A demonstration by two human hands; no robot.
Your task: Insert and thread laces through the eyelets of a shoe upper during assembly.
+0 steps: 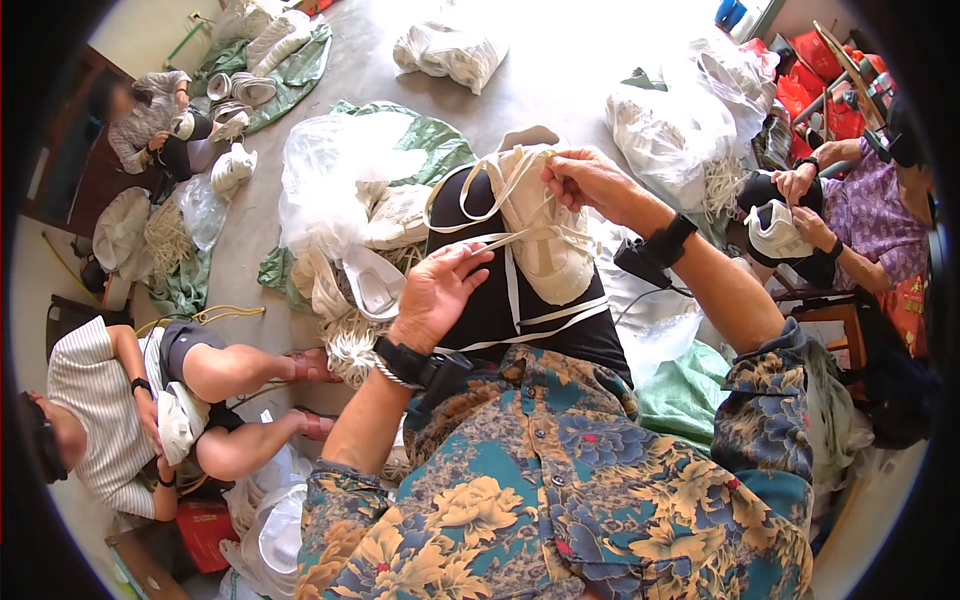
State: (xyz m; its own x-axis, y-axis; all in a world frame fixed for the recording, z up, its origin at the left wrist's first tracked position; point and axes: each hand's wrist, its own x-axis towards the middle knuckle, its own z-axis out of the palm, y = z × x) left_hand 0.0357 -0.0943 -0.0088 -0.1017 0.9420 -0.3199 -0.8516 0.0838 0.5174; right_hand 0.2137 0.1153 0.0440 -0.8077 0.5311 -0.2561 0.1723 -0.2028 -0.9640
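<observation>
A cream lace-up shoe (pixel 550 262) lies across my dark-trousered lap, its toe toward me and its opening away. Loose flat white laces (pixel 514 290) trail from it over my thighs, and one loop stands out to the left. My left hand (pixel 440 290), left of the shoe, pinches a lace that runs taut to the shoe's front. Above the shoe's right side, my right hand (pixel 588 186) is closed with its fingertips together at the lacing near the collar. A lace seems to be between those fingertips, though they partly hide it.
Left of my knees lie more pale shoes (pixel 372 280), a bundle of white laces (pixel 352 348) and a clear plastic bag (pixel 335 165). Another bagged bundle (pixel 452 55) rests on the floor ahead. People handling shoes sit at far left, near left and right. Green sacking (pixel 685 395) lies beside my right hip.
</observation>
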